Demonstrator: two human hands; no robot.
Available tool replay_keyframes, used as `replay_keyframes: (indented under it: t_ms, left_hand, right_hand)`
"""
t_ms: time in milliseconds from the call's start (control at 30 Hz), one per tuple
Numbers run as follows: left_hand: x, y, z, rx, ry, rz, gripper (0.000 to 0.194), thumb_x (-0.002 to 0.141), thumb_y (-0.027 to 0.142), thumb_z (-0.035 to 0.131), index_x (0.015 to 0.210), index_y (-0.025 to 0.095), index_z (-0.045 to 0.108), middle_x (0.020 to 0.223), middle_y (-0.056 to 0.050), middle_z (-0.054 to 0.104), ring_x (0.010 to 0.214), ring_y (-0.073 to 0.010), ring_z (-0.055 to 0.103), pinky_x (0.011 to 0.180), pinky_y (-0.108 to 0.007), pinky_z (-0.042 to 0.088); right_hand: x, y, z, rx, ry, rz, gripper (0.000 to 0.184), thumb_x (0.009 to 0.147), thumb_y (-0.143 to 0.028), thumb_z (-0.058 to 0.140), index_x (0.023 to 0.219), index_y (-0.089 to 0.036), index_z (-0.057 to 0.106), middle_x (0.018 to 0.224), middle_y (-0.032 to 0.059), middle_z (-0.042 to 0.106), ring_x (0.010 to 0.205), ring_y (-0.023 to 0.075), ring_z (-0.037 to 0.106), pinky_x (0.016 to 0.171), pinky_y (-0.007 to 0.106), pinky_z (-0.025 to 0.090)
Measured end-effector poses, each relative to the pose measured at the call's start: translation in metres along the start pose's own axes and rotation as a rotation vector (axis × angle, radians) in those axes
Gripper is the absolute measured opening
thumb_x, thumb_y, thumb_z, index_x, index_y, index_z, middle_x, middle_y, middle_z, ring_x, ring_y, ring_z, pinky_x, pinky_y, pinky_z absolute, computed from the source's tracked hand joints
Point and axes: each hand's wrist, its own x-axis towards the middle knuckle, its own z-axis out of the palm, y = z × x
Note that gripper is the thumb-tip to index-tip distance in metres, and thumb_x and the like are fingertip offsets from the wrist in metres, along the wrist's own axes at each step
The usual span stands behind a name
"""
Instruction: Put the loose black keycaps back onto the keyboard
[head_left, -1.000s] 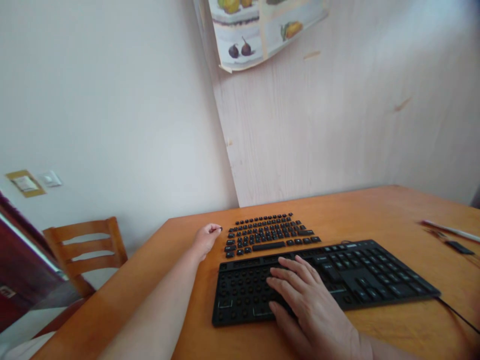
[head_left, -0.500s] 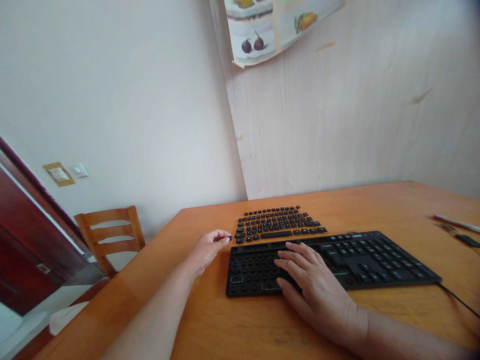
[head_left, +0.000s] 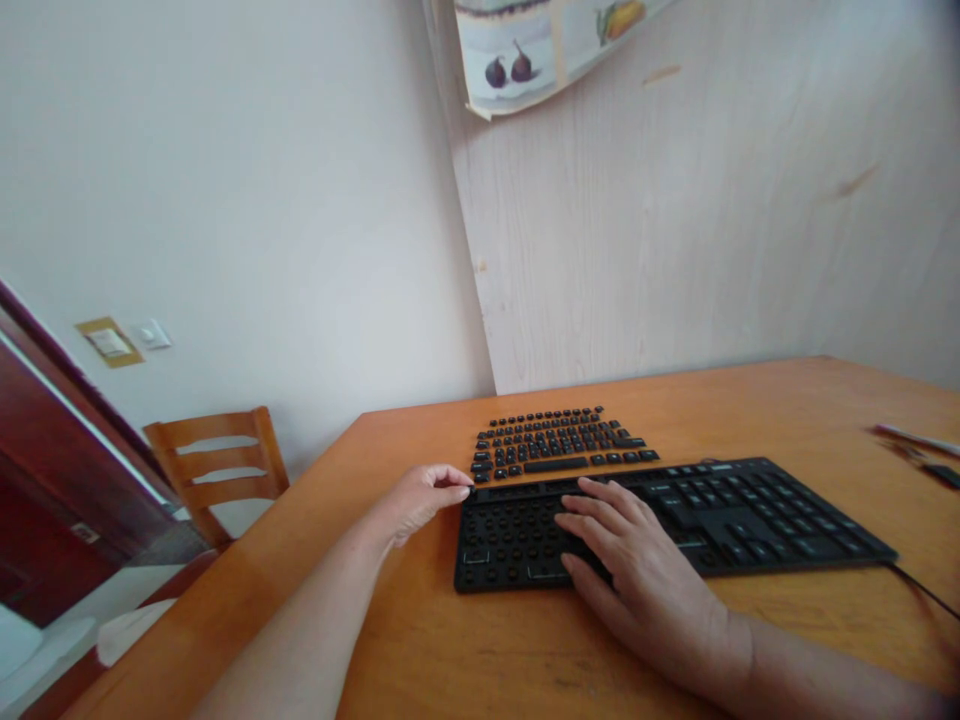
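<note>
A black keyboard lies on the wooden table, its left part stripped of keycaps so the small round key seats show. At its far left corner, my left hand pinches a small black keycap between thumb and fingertips. My right hand lies over the middle of the keyboard with its fingers spread, holding nothing. Behind the keyboard, loose black keycaps lie in rows, with a long space bar in the nearest row.
At the right of the table lie a thin pen-like stick and a small dark object. A cable runs off the keyboard's right end. A wooden chair stands left of the table, and a wall rises behind it.
My left hand has moved slightly right and nearer with the keycap, from beside the loose rows to the keyboard's far left corner. My right hand has stayed on the keyboard. The view has shifted a little.
</note>
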Motion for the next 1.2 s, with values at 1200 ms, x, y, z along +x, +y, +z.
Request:
replay_keyframes:
  t_ms: [1200]
  left_hand:
    - [0.0014, 0.0024, 0.0001, 0.128, -0.037, 0.061, 0.024, 0.069, 0.036, 0.068, 0.081, 0.015, 0.071, 0.081, -0.004, 0.071, 0.077, -0.0181, 0.061, 0.074, -0.029, 0.044]
  right_hand:
    - [-0.0035, 0.001, 0.0058, -0.116, -0.06, 0.029, 0.05, 0.09, -0.047, 0.043, 0.128, -0.018, 0.056, 0.136, 0.0121, 0.051, 0.135, 0.0319, 0.029, 0.109, 0.058, 0.018]
